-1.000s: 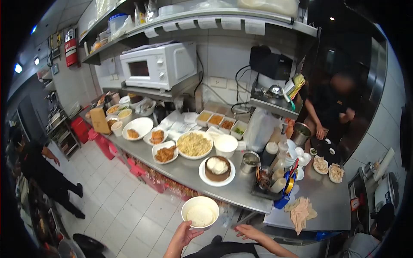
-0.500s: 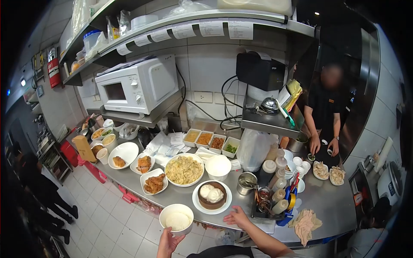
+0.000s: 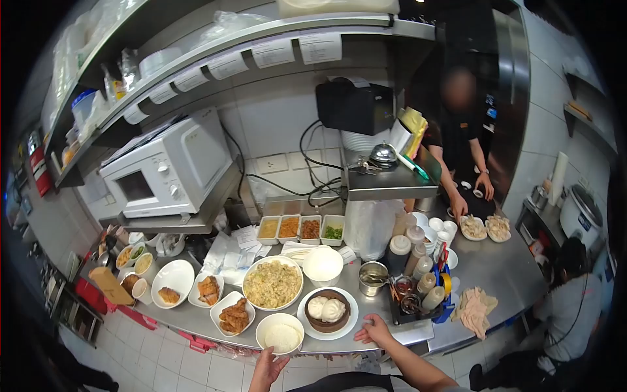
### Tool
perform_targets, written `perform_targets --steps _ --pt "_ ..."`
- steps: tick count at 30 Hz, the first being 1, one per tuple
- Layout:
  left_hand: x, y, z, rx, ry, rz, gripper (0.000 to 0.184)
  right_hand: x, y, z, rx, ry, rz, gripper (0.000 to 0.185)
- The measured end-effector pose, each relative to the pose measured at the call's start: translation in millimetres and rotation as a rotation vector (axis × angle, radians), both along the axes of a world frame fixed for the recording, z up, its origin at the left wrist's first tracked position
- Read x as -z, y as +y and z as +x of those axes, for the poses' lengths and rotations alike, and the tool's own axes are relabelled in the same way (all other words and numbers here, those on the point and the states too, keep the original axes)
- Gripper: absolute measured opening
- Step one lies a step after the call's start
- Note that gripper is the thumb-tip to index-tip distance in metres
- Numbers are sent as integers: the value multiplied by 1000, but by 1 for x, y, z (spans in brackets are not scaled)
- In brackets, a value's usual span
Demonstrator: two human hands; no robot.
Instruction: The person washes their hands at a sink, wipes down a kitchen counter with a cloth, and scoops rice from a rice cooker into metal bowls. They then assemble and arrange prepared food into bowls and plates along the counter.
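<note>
My left hand (image 3: 268,368) grips the near rim of a white bowl (image 3: 279,334) with white rice in it, thumb over the edge. The bowl is at the counter's front edge, below a dish of fried chicken (image 3: 234,316); whether it touches the counter I cannot tell. Beside the right rim of a white plate (image 3: 354,326), my right hand (image 3: 375,332) is open with nothing in it. That plate bears a round brown steamer basket with two white buns (image 3: 328,310). A large bowl of fried rice (image 3: 273,282) and a white bowl (image 3: 322,265) stand behind.
Metal pot (image 3: 373,279), sauce bottles (image 3: 424,266) and a caddy (image 3: 410,303) stand to the right, with a crumpled cloth (image 3: 475,311) beyond. Topping trays (image 3: 299,228) line the back. A microwave (image 3: 166,166) and shelf overhang the counter. A co-worker (image 3: 454,130) reaches near two food dishes.
My left hand has brought the rice bowl up to the counter edge, nearer the fried chicken and bun plate. My view has turned right. The co-worker's hand has moved to the food dishes.
</note>
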State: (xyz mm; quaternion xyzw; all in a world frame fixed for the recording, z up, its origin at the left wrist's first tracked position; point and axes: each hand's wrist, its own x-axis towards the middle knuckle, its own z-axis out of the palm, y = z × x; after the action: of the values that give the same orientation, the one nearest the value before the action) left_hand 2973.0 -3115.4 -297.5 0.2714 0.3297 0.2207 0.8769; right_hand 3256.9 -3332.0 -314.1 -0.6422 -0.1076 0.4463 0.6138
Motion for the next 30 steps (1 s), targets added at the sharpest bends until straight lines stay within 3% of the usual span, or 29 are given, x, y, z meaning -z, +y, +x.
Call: perform_targets --steps 4,7,11,26,30 --pt "0 6 0 61 10 37 51 -2 13 -6 43 24 18 38" --pt "-42 -15 0 224 121 320 61 5 26 -11 9 -37 41 45" --pt "-14 -2 2 228 31 278 59 -7 32 -16 105 -89 -15 42" --pt "-53 -40 10 124 212 252 56 -4 -29 -24 306 -55 15 37" --pt "-17 -38 13 80 157 212 53 -8 -46 -16 329 -43 -1 40"
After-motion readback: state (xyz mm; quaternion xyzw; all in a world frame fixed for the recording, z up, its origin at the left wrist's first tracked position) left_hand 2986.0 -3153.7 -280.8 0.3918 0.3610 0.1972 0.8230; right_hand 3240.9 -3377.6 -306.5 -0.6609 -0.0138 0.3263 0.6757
